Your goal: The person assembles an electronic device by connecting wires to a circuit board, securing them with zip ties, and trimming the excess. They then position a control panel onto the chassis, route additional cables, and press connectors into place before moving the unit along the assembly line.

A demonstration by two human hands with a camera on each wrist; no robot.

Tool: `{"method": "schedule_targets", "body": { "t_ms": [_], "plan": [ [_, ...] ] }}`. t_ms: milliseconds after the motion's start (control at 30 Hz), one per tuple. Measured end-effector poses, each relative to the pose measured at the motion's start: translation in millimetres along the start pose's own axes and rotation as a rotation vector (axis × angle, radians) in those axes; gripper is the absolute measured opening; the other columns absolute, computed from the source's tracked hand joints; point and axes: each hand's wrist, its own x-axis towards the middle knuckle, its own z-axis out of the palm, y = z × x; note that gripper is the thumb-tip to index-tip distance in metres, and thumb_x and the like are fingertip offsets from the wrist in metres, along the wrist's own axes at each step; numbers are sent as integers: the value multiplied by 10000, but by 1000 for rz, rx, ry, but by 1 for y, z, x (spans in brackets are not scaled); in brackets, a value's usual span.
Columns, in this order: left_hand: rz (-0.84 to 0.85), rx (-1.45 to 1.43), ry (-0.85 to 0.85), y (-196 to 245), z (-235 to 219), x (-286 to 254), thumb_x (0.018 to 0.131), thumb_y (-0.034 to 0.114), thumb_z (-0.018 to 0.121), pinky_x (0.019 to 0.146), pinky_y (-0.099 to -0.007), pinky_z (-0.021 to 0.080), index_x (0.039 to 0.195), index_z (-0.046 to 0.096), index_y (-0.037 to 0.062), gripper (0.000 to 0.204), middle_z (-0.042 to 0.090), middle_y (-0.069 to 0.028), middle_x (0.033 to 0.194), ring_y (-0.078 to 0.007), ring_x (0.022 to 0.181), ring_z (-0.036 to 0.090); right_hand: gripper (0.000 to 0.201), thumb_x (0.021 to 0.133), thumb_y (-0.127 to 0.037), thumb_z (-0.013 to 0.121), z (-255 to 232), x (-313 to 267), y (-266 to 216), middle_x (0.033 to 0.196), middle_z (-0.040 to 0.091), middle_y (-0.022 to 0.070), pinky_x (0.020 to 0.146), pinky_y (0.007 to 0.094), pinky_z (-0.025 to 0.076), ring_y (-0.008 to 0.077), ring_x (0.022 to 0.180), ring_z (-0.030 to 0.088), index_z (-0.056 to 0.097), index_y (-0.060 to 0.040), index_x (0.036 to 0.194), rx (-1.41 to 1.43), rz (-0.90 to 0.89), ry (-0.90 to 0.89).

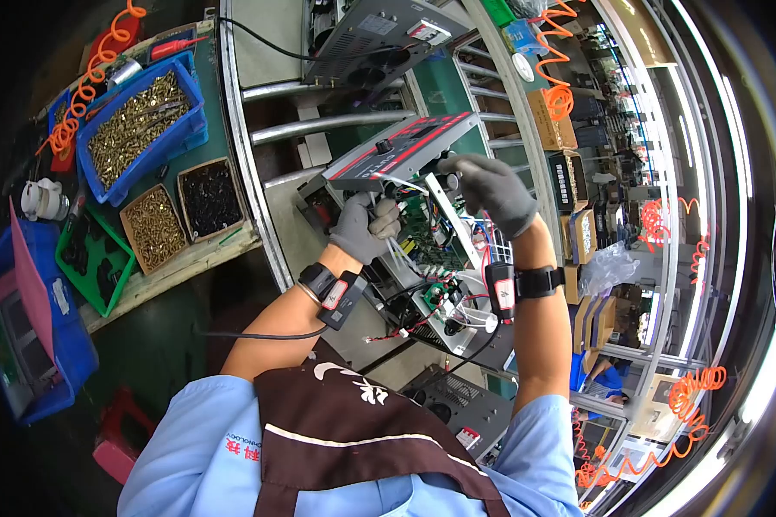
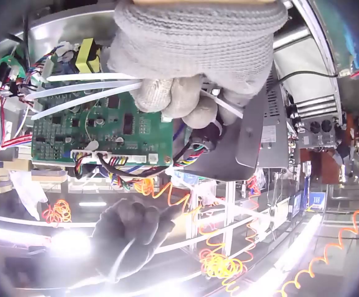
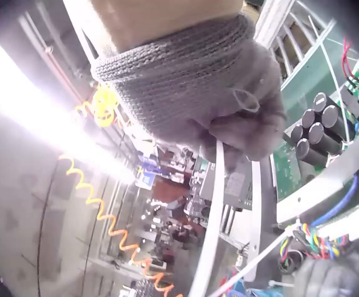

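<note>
In the head view a grey machine with its cover off stands before me, its front panel (image 1: 405, 151) tilted up with a black knob. My gloved left hand (image 1: 366, 226) is at the wiring behind the panel, fingers curled round several white cable ties (image 2: 83, 90) that stick out over the green circuit board (image 2: 114, 127). A bundle of coloured wires (image 2: 195, 151) runs just below those fingers. My gloved right hand (image 1: 496, 194) is raised at the panel's right side, fingers curled. A white cable tie (image 3: 211, 216) hangs from its grip. Black capacitors (image 3: 315, 130) stand beside it.
Blue bins (image 1: 190, 103) and boxes of brass-coloured screws (image 1: 153, 228) and black screws (image 1: 209, 200) sit on the left bench. Another grey machine (image 1: 384, 39) stands farther along the roller conveyor (image 1: 332, 127). Loose wires (image 1: 397, 333) stick out near my left forearm.
</note>
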Motion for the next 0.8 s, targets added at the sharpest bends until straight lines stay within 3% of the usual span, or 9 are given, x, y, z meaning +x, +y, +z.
{"method": "schedule_targets", "body": {
  "t_ms": [133,200,233,300,500,567,633,700,800],
  "plan": [
    [-68,128,6,8,-3,2,818,242,327,349,-246,212,584,369,90,282,258,-3,480,-107,354,215,247,893,-219,427,-47,15,43,600,469,-6,460,228,376,66,476,406,575,-33,959,420,-33,266],
    [-41,201,100,7,4,2,826,251,328,333,-237,195,605,363,107,266,269,4,477,-104,340,219,228,897,-202,430,-61,26,61,601,479,6,462,235,395,72,471,422,572,-34,955,665,-5,536],
    [-4,268,196,8,8,2,835,260,330,318,-228,179,626,356,124,251,281,10,474,-100,325,223,228,897,-202,430,-61,30,62,601,479,6,462,235,395,72,471,422,572,-34,955,667,-15,540],
    [13,307,177,11,10,0,867,257,327,313,-224,200,690,433,102,258,338,2,492,-89,326,247,198,890,-169,443,-51,41,60,602,482,10,471,245,424,82,465,435,575,-34,949,496,-31,833],
    [121,430,334,14,14,-4,866,203,331,299,-212,209,850,483,62,207,505,-69,619,-84,329,266,306,799,-33,537,-47,52,45,765,570,42,639,255,488,126,641,554,517,12,1101,301,-58,552],
    [137,441,275,14,12,-4,870,218,372,299,-212,220,880,492,54,203,539,-101,670,-84,329,283,335,785,-18,547,-49,53,45,789,574,45,673,277,495,146,694,571,498,38,1112,487,-14,290],
    [155,550,265,16,11,-5,872,220,396,300,-216,224,878,485,48,193,538,-114,682,-87,330,287,273,775,-1,557,-51,57,48,796,600,90,652,295,520,171,683,595,548,51,1043,564,-30,270],
    [95,491,219,18,9,-6,876,215,383,303,-216,227,881,482,43,198,539,-115,681,-87,332,292,256,778,10,551,-54,58,48,823,609,112,644,291,523,176,697,602,554,55,1029,439,-70,411],
    [68,392,251,17,12,-7,876,218,382,310,-215,226,877,482,39,204,537,-111,672,-89,334,287,242,781,8,553,-49,58,39,823,615,121,615,280,527,172,690,607,560,56,1017,390,-69,437]
  ]
}}
